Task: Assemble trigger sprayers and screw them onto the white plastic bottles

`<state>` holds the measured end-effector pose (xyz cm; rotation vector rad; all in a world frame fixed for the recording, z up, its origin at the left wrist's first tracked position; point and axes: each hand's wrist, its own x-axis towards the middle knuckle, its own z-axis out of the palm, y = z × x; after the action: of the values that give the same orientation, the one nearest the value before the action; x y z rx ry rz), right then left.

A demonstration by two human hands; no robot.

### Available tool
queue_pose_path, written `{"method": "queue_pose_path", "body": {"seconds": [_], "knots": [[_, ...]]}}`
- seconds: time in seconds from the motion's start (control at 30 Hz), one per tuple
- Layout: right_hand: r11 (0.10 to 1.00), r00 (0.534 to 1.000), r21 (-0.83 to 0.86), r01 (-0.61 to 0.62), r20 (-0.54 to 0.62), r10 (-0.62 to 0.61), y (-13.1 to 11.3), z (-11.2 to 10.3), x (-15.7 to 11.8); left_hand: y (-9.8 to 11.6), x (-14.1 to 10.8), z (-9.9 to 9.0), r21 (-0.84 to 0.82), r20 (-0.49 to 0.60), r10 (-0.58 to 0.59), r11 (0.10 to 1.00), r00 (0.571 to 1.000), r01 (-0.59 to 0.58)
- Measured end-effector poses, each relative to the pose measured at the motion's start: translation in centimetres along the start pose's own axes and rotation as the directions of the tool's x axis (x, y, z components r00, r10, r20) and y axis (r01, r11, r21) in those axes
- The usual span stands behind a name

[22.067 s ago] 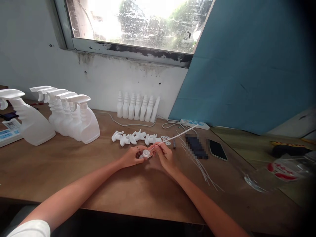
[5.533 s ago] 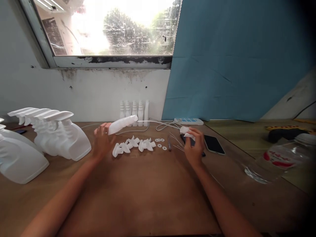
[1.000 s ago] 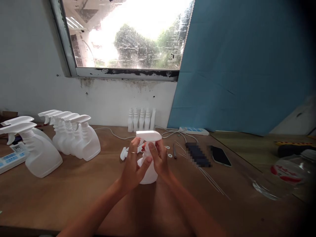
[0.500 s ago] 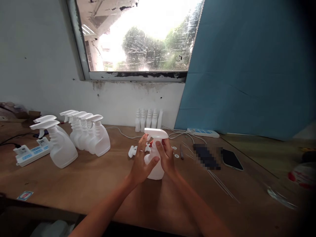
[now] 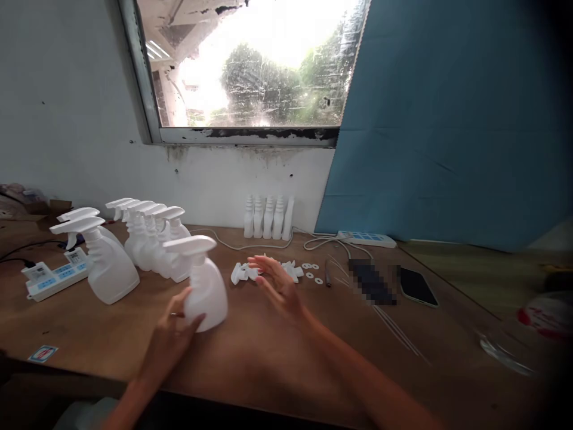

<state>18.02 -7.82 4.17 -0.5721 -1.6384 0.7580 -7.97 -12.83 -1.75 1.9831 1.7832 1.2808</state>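
My left hand (image 5: pixel 172 331) grips the lower body of a white spray bottle (image 5: pixel 207 295), which has its trigger head on and leans slightly. To the right, my right hand (image 5: pixel 280 289) is in the air with its fingers stretched out and holds nothing. Behind that hand lies a pile of white trigger heads (image 5: pixel 293 272), partly hidden by it. Small white washers (image 5: pixel 318 280) lie just right of the pile. A group of spray bottles with heads (image 5: pixel 154 245) stands behind and left of the held one, and two more spray bottles (image 5: pixel 110 272) stand further left.
Several white bottles without heads (image 5: pixel 268 220) stand against the wall. Power strips lie at the left (image 5: pixel 60 278) and at the back right (image 5: pixel 367 239). A dark phone (image 5: pixel 417 286), thin tubes (image 5: pixel 398 331) and a thin brown tool (image 5: pixel 327 273) lie on the right of the brown table (image 5: pixel 268 364).
Both hands were on the spray bottle in front of me. My left hand has carried it to the left; my right hand has let go and opened.
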Motion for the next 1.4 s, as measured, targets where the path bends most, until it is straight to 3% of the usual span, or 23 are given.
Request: {"method": "queue_pose_path", "body": {"seconds": [0.07, 0.13, 0.23, 0.4, 0.5, 0.6, 0.7, 0.77, 0.83, 0.93, 1.0, 1.1, 1.17, 1.27, 1.4], "knots": [[0.990, 0.997, -0.137, -0.043, -0.068, 0.034, 1.0, -3.3, -1.4, -2.3, 0.8, -2.4, 0.139, -0.125, -0.082, 0.985, 0.989, 0.099], [0.973, 0.975, -0.203, -0.108, -0.213, 0.063, 2.3, -6.8, -2.7, -4.5, 1.9, -4.6, 0.250, -0.234, -0.125, 0.951, 0.964, 0.184], [0.950, 0.893, -0.237, -0.201, -0.442, 0.078, 4.0, -11.7, -4.0, -7.1, 3.6, -6.8, 0.371, -0.317, -0.091, 0.904, 0.944, 0.212], [0.916, 0.809, -0.274, -0.294, -0.582, 0.085, 5.8, -17.3, -4.7, -9.8, 5.5, -7.5, 0.469, -0.344, -0.028, 0.861, 0.939, 0.198], [0.860, 0.783, -0.354, -0.367, -0.617, 0.080, 6.6, -19.5, -5.3, -10.9, 6.0, -7.2, 0.504, -0.399, 0.106, 0.855, 0.911, 0.121], [0.725, 0.815, -0.548, -0.418, -0.579, 0.032, 7.2, -21.0, -5.8, -10.7, 6.0, -7.2, 0.536, -0.517, 0.228, 0.838, 0.825, 0.104], [0.555, 0.917, -0.769, -0.317, -0.398, -0.029, 7.8, -21.4, -6.1, -8.7, 5.8, -7.0, 0.529, -0.596, 0.311, 0.845, 0.740, 0.071], [0.453, 0.966, -0.864, -0.219, -0.256, -0.022, 8.2, -21.0, -6.0, -6.4, 5.8, -6.0, 0.513, -0.585, 0.381, 0.857, 0.716, -0.037], [0.343, 0.986, -0.924, -0.167, -0.167, 0.031, 8.6, -20.3, -6.0, -3.8, 6.1, -4.1, 0.478, -0.513, 0.446, 0.858, 0.733, -0.188], [0.213, 0.988, -0.969, -0.122, -0.098, 0.118, 9.1, -19.2, -6.3, 0.1, 7.1, 0.4, 0.328, -0.314, 0.516, 0.847, 0.797, -0.418], [0.186, 0.987, -0.980, -0.077, -0.049, 0.151, 9.3, -18.8, -6.7, 2.0, 7.9, 3.9, 0.228, -0.121, 0.538, 0.833, 0.834, -0.504], [0.214, 0.988, -0.976, -0.040, -0.007, 0.151, 9.3, -18.4, -7.1, 3.3, 9.2, 8.6, 0.191, 0.130, 0.594, 0.771, 0.794, -0.608], [0.262, 0.989, -0.965, -0.020, 0.019, 0.144, 9.0, -18.2, -7.2, 3.2, 10.0, 10.9, 0.169, 0.225, 0.598, 0.754, 0.770, -0.635], [0.341, 0.985, -0.940, 0.018, 0.076, 0.156, 8.4, -17.4, -7.1, 2.0, 10.8, 12.7, 0.126, 0.253, 0.551, 0.796, 0.795, -0.592], [0.468, 0.978, -0.884, 0.015, 0.110, 0.176, 7.7, -15.6, -6.6, 0.3, 11.0, 12.8, 0.014, 0.205, 0.460, 0.881, 0.864, -0.472]]}}
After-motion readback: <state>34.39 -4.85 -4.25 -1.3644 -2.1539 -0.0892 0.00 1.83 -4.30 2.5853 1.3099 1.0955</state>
